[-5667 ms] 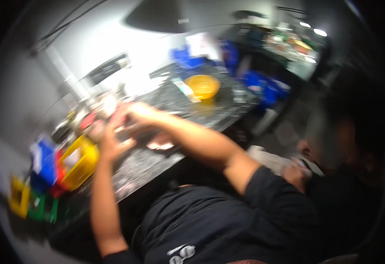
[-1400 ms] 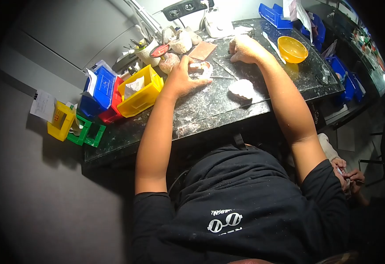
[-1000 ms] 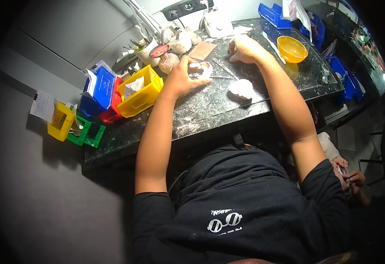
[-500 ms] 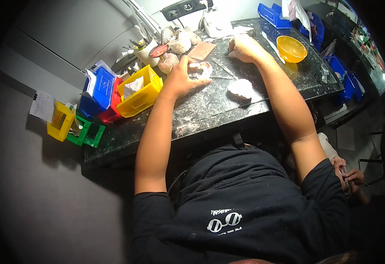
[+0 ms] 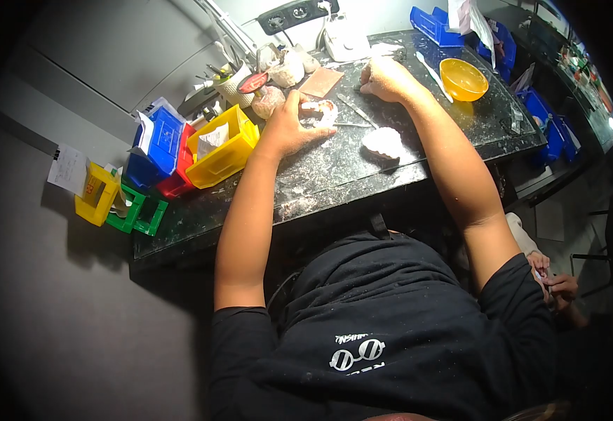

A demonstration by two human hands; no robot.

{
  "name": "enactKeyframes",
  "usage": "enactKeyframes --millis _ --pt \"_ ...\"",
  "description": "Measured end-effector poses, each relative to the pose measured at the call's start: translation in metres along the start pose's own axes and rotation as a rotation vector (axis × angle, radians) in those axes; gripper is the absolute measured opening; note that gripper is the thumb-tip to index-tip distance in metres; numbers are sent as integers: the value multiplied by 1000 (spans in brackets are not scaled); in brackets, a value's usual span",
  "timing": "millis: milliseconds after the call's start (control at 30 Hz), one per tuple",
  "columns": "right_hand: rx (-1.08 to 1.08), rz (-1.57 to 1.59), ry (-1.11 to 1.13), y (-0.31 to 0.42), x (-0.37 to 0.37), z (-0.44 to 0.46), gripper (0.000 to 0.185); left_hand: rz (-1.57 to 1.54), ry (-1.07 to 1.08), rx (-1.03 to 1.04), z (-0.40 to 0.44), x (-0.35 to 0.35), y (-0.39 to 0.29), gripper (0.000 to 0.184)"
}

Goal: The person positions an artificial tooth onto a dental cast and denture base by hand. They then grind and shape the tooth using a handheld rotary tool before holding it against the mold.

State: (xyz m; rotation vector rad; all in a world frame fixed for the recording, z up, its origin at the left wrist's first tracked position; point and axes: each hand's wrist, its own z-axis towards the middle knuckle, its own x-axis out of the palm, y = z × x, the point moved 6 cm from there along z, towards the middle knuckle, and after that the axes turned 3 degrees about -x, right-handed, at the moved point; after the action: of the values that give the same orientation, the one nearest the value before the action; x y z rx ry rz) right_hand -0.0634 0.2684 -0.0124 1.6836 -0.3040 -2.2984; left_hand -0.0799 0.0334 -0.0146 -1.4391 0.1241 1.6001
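Observation:
My left hand (image 5: 294, 128) is closed around a white dental cast (image 5: 326, 111) with a pinkish arch, its thumb along the near side. To its right my right hand (image 5: 382, 78) rests at the back of the dark worktop with curled fingers; whatever they hold, if anything, is hidden. A second white cast (image 5: 384, 142) lies on the worktop between my forearms. Two thin metal tools lie between the hands, one slanting (image 5: 355, 110) and one level (image 5: 353, 125). Behind my left hand is a flat pink sheet (image 5: 321, 82).
Yellow (image 5: 215, 168), red and blue bins stand left of my left forearm. Behind them are a tool cup (image 5: 235, 88) and a red-topped object (image 5: 253, 83). An orange bowl (image 5: 463, 80) and a white spatula (image 5: 433, 74) lie right. A co-worker's hands (image 5: 555, 281) show at lower right.
Since the blurred earliest view, my hands have moved apart. Over the last second my left hand has stayed still, and my right hand has shifted very slightly left.

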Motion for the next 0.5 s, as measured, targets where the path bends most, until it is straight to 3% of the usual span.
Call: enactKeyframes --millis 500 --pt "-7 -3 39 7 -6 -6 28 9 4 -15 1 1 2 81"
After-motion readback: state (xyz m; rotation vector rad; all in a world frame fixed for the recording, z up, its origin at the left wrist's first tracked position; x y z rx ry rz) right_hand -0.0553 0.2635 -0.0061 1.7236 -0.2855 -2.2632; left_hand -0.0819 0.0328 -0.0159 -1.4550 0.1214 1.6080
